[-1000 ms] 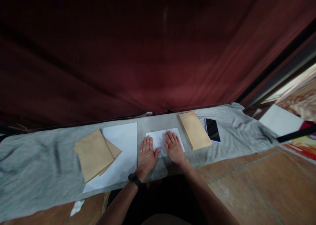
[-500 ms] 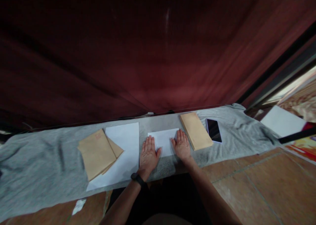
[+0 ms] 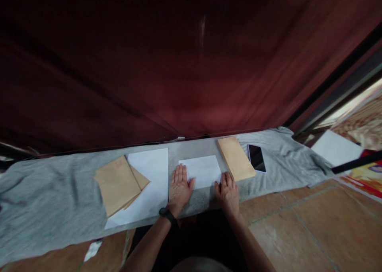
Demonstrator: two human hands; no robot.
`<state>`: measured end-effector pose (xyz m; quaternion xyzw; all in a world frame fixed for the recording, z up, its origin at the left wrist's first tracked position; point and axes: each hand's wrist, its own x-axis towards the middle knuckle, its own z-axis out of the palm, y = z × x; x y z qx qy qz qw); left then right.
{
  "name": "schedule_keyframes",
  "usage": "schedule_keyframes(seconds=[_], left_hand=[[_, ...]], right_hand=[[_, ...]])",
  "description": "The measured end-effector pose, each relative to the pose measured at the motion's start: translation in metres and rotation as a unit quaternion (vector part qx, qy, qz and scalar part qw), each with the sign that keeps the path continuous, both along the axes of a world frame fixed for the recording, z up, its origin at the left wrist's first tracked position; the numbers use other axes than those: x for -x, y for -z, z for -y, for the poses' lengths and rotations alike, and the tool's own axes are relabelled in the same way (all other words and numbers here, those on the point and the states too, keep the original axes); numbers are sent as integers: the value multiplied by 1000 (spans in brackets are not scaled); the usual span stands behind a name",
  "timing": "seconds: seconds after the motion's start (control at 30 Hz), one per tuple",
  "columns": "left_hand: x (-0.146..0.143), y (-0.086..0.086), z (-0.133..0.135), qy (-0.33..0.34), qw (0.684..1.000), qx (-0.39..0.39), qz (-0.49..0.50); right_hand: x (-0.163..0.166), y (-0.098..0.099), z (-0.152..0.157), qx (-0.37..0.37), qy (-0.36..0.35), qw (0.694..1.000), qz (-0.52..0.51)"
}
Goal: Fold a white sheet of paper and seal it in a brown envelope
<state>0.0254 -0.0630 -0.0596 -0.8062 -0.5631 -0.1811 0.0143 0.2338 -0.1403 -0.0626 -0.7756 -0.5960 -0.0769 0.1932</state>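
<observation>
A small folded white paper (image 3: 203, 170) lies on a grey cloth (image 3: 59, 200) in front of me. My left hand (image 3: 179, 188) rests flat beside the paper's left edge, fingers stretched out, a black band on its wrist. My right hand (image 3: 228, 192) lies flat on the cloth at the paper's lower right corner, fingers extended. Neither hand holds anything.
Left of my hands a large white sheet (image 3: 146, 184) carries brown envelopes (image 3: 117, 184). To the right lie a stack of brown envelopes (image 3: 235, 158) and a black phone (image 3: 256, 157). A dark red curtain (image 3: 179, 65) hangs behind. Tiled floor (image 3: 313, 224) and another white sheet (image 3: 336, 147) are at right.
My right hand slid rightward across the white paper and off it, then drew back toward me to the paper's lower right corner. The left hand stayed in place.
</observation>
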Motion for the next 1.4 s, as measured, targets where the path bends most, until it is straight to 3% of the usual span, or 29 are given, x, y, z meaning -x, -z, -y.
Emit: schedule_keyframes(seconds=[0.2,0.3,0.37,0.47,0.6,0.63,0.67,0.73,0.83,0.97,1.03,1.1,1.17,1.2,1.27,1.33,1.4], left_hand=[[0,-3,0,-3,1000,3,-24],[0,-4,0,-6,1000,8,-30],[0,-3,0,-6,999,9,-31],[1,-3,-1,-8,999,8,-33],[1,-4,-2,-4,999,7,-34],[1,-4,-2,-3,999,8,-32],[1,-4,-3,-1,1000,9,-28],[2,-4,-4,1,1000,13,-12],[7,-2,-6,16,999,23,45],[14,-4,-7,39,977,59,203],[11,-13,-3,34,947,91,305],[2,-29,3,28,901,142,408],[-13,-50,7,24,832,212,512],[-20,-61,7,21,779,261,570],[-30,-79,5,28,642,343,685],[-31,-90,0,32,527,397,751],[-23,-90,-4,17,459,424,781]], right_hand=[[-8,-11,-6,9,22,998,-60],[-13,-14,-13,-17,8,988,-154],[-14,-15,-17,-32,8,965,-259],[-13,-16,-21,-44,35,882,-468],[1,-15,-21,-75,83,674,-730],[6,-15,-20,-79,82,635,-764],[12,-15,-19,-80,76,610,-784],[25,-15,-19,-74,55,598,-796],[41,-18,-24,-74,34,607,-790],[42,-38,-36,-96,26,619,-779],[34,-57,-38,-116,11,647,-754],[24,-80,-36,-147,-17,730,-667],[18,-103,-32,-182,-70,797,-572],[17,-112,-30,-197,-100,827,-518],[22,-122,-25,-198,-176,876,-404],[31,-120,-22,-173,-247,908,-293],[44,-107,-19,-134,-291,925,-203]])
